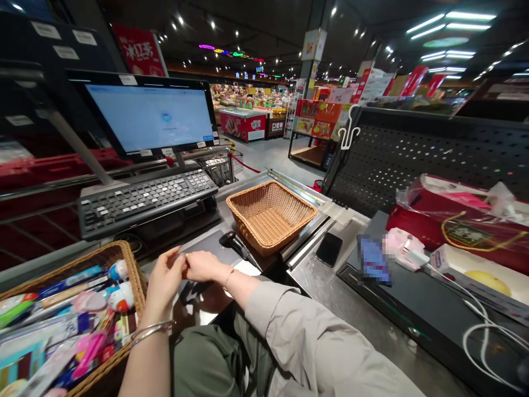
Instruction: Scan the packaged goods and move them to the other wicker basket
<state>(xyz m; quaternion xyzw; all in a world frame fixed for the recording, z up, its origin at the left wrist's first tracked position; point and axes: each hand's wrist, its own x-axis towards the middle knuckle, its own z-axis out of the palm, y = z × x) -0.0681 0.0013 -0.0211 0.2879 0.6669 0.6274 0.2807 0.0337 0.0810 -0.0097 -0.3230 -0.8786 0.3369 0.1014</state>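
Observation:
Over my lap, my left hand (167,273) and my right hand (202,266) meet at the fingertips. The fingers of both are bent and pressed together; what lies between them, if anything, is too small to make out. Just beyond my right hand, a black handheld barcode scanner (236,243) lies on the counter. Behind it is a tan wicker basket (270,212) with nothing inside. To the left of my left hand stands a second wicker basket (131,275), filled with toothbrushes, colourful packets and other small goods.
A monitor (152,116) and a black keyboard (149,199) stand ahead on the left. On the right are a black phone (329,249), a dark cash drawer (372,286), a white cable (481,325), a red bag (421,212) and a perforated black panel (413,160).

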